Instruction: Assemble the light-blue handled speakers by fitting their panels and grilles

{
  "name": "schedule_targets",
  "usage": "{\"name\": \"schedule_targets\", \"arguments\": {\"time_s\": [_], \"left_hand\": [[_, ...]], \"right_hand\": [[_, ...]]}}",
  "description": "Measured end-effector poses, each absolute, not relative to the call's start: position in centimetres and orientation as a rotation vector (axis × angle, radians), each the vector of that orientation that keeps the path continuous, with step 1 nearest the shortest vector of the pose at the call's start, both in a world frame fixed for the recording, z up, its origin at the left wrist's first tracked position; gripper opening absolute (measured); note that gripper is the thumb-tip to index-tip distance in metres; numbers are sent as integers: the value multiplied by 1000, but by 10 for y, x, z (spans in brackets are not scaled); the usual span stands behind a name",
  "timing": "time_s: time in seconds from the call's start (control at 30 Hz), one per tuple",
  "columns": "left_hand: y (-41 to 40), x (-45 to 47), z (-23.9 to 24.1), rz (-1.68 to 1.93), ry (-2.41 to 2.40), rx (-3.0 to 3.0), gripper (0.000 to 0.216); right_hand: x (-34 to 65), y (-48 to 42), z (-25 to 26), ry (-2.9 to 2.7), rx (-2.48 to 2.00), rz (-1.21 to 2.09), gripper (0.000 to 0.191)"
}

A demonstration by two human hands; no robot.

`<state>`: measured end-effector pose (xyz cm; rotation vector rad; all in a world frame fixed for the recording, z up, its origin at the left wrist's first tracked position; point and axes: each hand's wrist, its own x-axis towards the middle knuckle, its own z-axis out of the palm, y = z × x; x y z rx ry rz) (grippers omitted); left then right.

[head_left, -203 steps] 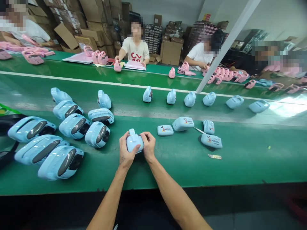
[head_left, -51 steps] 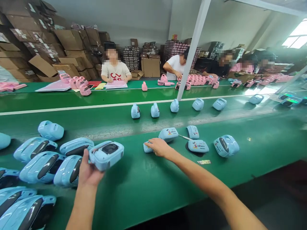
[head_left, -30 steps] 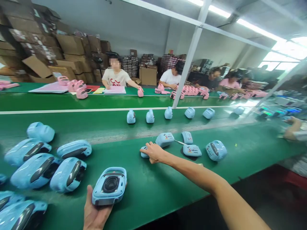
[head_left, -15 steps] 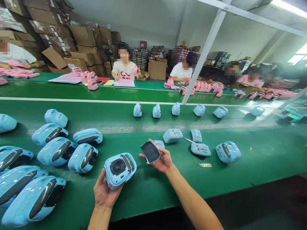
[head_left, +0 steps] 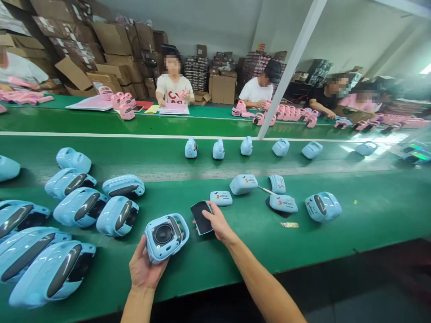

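My left hand [head_left: 146,264] is closed around the lower left of a light blue portable speaker [head_left: 167,237], which has a loop handle and a bare round driver facing up. In my right hand [head_left: 215,222] is a speaker grille cover [head_left: 202,218], its black inner side toward me and my thumb pressed on it. The cover is apart from the speaker, a little to its right. Just beyond my right hand lies a blue printed cover [head_left: 221,198] on the green table. The fingers under both held things are mostly hidden.
Several blue speakers [head_left: 81,207] crowd the left of the green table [head_left: 256,251]. Printed covers [head_left: 283,203], a small label strip [head_left: 289,225] and another speaker [head_left: 323,207] lie right. More speakers line the belt behind. Across it, people handle pink parts beside a slanted white post [head_left: 292,67].
My right hand has turned the grille cover and shifted it slightly left, with the thumb now across its black side. The left hand still holds the speaker, nearly in place.
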<state>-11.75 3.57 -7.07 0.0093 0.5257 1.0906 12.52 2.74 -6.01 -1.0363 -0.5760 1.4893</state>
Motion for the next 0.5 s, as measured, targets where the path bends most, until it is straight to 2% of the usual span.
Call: {"name": "schedule_targets", "arguments": {"time_s": [0.17,0.3,0.4,0.5], "left_hand": [[32,-118,-83,1085,374,18,44],[32,-119,-85,1074,320,-1,48],[31,-115,-80,1087,305,-6,51],[29,-112,-75,1090,306,14,55]], "right_hand": [[118,35,-70,-528,-1116,1434,32],[118,34,-66,-488,-1113,1445,31],[120,29,-61,-446,-1017,1496,44],[124,20,-56,-452,-793,1572,71]]}}
